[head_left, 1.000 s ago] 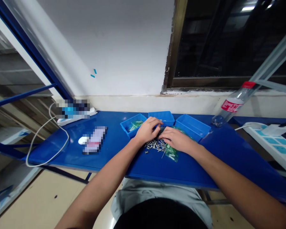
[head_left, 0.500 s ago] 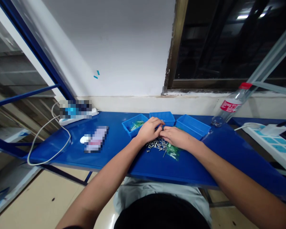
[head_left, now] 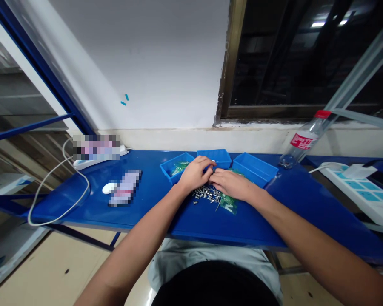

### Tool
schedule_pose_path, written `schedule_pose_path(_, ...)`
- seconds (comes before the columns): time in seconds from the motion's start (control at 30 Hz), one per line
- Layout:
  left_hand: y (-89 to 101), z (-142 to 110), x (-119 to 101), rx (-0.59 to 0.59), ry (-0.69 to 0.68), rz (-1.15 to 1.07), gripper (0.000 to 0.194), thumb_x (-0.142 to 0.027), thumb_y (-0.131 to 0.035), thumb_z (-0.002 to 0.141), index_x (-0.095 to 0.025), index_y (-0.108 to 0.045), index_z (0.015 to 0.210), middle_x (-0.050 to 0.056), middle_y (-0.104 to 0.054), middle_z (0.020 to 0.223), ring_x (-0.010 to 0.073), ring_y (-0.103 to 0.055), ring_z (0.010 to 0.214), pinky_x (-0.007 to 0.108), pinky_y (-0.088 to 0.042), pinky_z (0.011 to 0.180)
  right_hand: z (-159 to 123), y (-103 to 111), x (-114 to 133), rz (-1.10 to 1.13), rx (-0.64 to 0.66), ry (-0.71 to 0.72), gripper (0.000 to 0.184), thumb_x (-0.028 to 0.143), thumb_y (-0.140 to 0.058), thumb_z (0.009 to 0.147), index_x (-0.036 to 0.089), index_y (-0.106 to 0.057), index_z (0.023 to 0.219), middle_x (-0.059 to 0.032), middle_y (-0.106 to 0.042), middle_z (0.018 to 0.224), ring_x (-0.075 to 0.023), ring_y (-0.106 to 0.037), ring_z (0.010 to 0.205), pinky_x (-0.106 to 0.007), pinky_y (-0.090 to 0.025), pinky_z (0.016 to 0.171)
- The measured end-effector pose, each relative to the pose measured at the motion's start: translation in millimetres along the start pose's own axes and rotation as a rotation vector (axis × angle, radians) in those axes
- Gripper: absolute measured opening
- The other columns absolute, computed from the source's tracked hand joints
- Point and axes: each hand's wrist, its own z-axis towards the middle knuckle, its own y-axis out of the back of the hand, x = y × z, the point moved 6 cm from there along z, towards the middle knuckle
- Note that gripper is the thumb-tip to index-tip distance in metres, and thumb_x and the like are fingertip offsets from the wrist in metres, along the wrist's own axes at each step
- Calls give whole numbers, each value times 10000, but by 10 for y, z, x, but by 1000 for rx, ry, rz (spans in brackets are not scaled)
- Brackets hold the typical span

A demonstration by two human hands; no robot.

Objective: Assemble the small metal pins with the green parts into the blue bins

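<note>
My left hand (head_left: 196, 173) is bent over a loose pile of small silvery metal fasteners (head_left: 207, 194), some short and some with long thin shanks. Its fingers are curled in a pinch near the middle blue bin, and what is in them is too small to make out. Close against it, my right hand (head_left: 229, 182) has its fingers bent inward over the pile. Whatever that hand grips is hidden from me. Partly beneath my right hand lies a green-printed clear plastic bag (head_left: 229, 205).
Three blue bins stand behind my hands: a left bin (head_left: 166, 171) with green-printed bags, a middle bin (head_left: 221, 156) and a right bin (head_left: 255, 168). A plastic bottle (head_left: 303, 140) and a power strip (head_left: 364, 191) are rightward. Left lie a blurred phone-like object (head_left: 127, 187) and a cable (head_left: 55, 219).
The whole view has shifted slightly, so everything appears a little further left. Both hands stay over the fasteners with barely any change in their fingers.
</note>
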Motion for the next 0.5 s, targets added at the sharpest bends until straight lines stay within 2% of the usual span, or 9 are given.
schedule_pose_path(0.1, 28, -8, 37, -35, 60, -53, 253, -182, -507, 993, -183, -741, 1090, 80, -769, 1112, 236, -687, 1052, 402, -515, 1015, -63, 60, -34, 167, -136, -42, 167, 100, -590, 930, 210, -685, 1012, -63, -711, 949, -218, -670, 879, -352, -555, 822)
schedule_pose_path(0.23, 59, -36, 54, -76, 132, -128, 281, -255, -507, 1024, -181, -733, 1173, 86, -775, 1136, 221, -718, 1036, 348, -550, 919, -159, 201, -152, 348, -388, -175, 202, 148, -595, 921, 237, -676, 1083, -45, -710, 1005, -182, -694, 809, -336, -600, 791)
schedule_pose_path(0.37, 44, -62, 52, -56, 216, -162, 349, -379, -502, 1052, -182, -731, 1226, 81, -801, 1097, 214, -754, 937, 312, -564, 829, -234, 328, -263, 404, -640, -288, 143, 214, -626, 930, 240, -676, 1062, -54, -699, 1029, -197, -714, 854, -366, -644, 830)
schedule_pose_path(0.5, -26, -81, 77, -15, 299, -334, 414, -453, -520, 1045, -187, -736, 1276, 64, -825, 963, 200, -775, 767, 299, -591, 751, -260, 405, -242, 333, -739, -299, 82, 232, -626, 954, 236, -688, 1009, -61, -703, 1008, -201, -703, 846, -368, -639, 811)
